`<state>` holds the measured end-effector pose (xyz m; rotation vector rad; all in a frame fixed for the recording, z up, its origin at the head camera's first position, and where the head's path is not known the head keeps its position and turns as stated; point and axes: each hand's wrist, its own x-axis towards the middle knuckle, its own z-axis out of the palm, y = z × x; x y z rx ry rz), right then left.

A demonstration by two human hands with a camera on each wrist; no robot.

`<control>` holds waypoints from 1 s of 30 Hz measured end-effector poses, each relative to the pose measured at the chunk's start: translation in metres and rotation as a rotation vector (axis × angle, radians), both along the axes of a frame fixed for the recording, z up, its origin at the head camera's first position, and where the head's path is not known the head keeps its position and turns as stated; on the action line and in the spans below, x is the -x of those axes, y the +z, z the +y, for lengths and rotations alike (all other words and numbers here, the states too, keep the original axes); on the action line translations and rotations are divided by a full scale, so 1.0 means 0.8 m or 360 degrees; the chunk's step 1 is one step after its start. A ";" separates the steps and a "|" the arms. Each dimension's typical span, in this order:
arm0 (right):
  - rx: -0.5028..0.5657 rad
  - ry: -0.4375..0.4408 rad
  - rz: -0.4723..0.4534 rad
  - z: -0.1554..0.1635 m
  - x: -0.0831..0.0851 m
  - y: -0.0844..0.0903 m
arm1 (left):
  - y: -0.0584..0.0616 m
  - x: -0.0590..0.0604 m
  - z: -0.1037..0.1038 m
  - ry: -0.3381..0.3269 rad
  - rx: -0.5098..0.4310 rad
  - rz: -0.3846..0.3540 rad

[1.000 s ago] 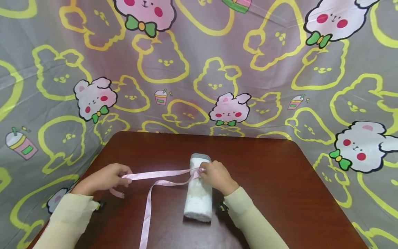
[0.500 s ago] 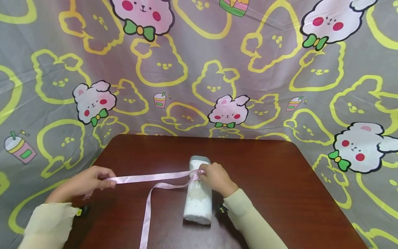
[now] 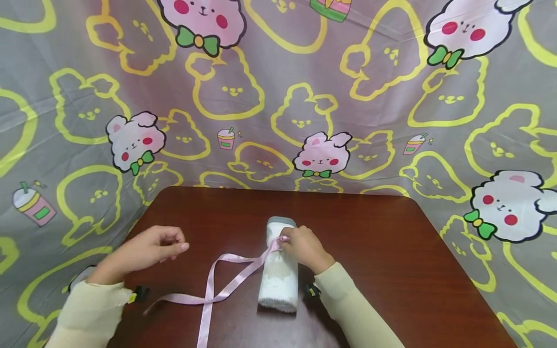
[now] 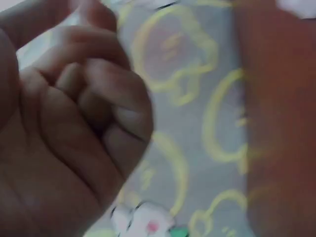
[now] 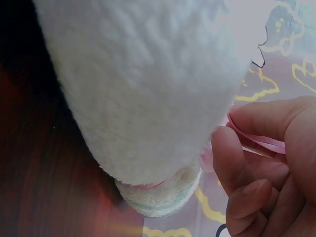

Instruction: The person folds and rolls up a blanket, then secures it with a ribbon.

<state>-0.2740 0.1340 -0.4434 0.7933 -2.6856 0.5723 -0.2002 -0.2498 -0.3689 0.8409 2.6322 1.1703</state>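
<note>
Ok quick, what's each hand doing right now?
Left hand: fingers curled, holding nothing, off the pink ribbon.
Right hand: pinching the ribbon against the rolled towel.

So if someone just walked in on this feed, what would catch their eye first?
Probably the white rolled towel lying in the middle of the dark red table, with a pink ribbon trailing off it in loose crossing strands toward the near left. The right hand pinches the ribbon on top of the roll, while the left hand hovers empty, fingers curled. Behind it all hangs a loud cartoon bunny backdrop.
</note>
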 end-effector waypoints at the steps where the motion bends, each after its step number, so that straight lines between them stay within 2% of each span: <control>1: -0.0002 -0.0001 -0.0002 0.000 0.000 0.001 | -0.012 0.004 0.012 -0.0002 0.0079 0.0032; 4: -0.0009 -0.0012 -0.0019 0.001 0.000 0.003 | -0.047 0.014 0.050 -0.0077 0.0264 0.0099; 7: -0.0014 -0.0015 -0.0032 0.002 0.001 0.003 | -0.072 0.023 0.087 -0.0131 0.0334 0.0115; 12: -0.0010 -0.0011 -0.0045 0.003 0.001 0.002 | -0.097 0.036 0.135 -0.0132 0.0339 0.0062; 16: 0.0001 0.0000 -0.0054 0.003 0.001 0.001 | -0.111 0.039 0.154 -0.0132 0.0400 0.0082; 21: 0.0002 0.0008 -0.0060 0.003 0.001 0.001 | -0.110 0.034 0.151 -0.0189 0.0545 0.0189; 25: -0.0001 -0.0003 -0.0044 0.003 0.001 0.001 | -0.096 0.028 0.133 -0.0194 0.0606 0.0249; 30: 0.0002 -0.0011 -0.0048 0.004 0.000 0.001 | -0.077 0.017 0.103 -0.0197 0.0625 0.0209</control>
